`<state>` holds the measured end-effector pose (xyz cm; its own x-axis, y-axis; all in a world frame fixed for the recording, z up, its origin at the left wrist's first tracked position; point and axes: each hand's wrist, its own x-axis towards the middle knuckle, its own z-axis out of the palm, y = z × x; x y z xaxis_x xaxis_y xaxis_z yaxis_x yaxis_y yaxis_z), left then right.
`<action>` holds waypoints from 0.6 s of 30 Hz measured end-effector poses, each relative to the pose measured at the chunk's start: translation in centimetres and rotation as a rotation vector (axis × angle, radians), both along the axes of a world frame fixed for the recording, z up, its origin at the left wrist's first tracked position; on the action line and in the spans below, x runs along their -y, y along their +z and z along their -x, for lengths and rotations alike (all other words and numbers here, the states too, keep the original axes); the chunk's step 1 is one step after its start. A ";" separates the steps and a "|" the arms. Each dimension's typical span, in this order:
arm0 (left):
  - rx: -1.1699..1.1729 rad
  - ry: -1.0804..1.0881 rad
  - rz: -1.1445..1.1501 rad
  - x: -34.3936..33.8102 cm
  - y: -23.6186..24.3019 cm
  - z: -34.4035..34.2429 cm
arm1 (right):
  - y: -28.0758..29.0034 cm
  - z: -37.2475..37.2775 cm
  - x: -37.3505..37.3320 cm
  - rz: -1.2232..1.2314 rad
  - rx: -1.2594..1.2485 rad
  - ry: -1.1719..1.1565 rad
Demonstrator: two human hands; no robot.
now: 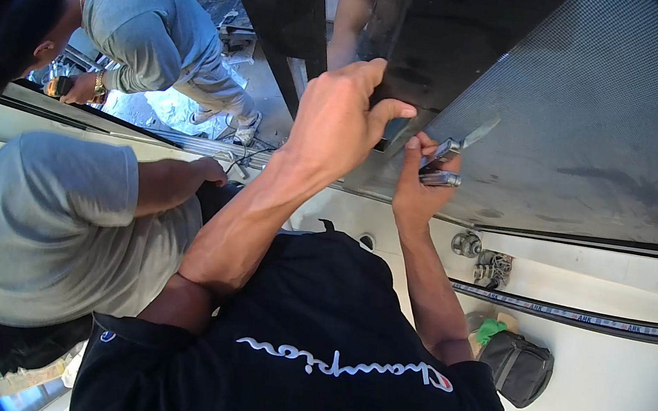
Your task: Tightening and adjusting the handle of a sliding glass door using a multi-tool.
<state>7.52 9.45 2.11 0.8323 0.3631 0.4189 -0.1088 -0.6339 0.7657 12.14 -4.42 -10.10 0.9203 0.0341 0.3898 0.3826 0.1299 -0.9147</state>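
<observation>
My left hand (340,116) is at the dark frame (439,46) beside a glass pane. Its thumb and forefinger are stretched apart along the frame, with the other fingers curled, and no object shows between them. Lower and to the right, my right hand (419,192) grips a silver folding multi-tool (442,164). The tool's metal handles stick out past the fingers, and a thin pale blade shape (482,131) points up to the right, close to the grey mesh-like panel (587,114). The thumb and fingertip of this hand sit near the frame's lower corner.
At my left stands a person in a grey shirt (73,215). Beyond the opening, another person (145,27) bends over with a power tool (58,85). A black rubber strip (578,317), a backpack (519,364) and shoes (492,268) are at the lower right.
</observation>
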 end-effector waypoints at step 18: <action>0.242 0.399 0.099 -2.5 2.4 4.8 | 0.5 1.2 -1.7 0.000 0.001 0.030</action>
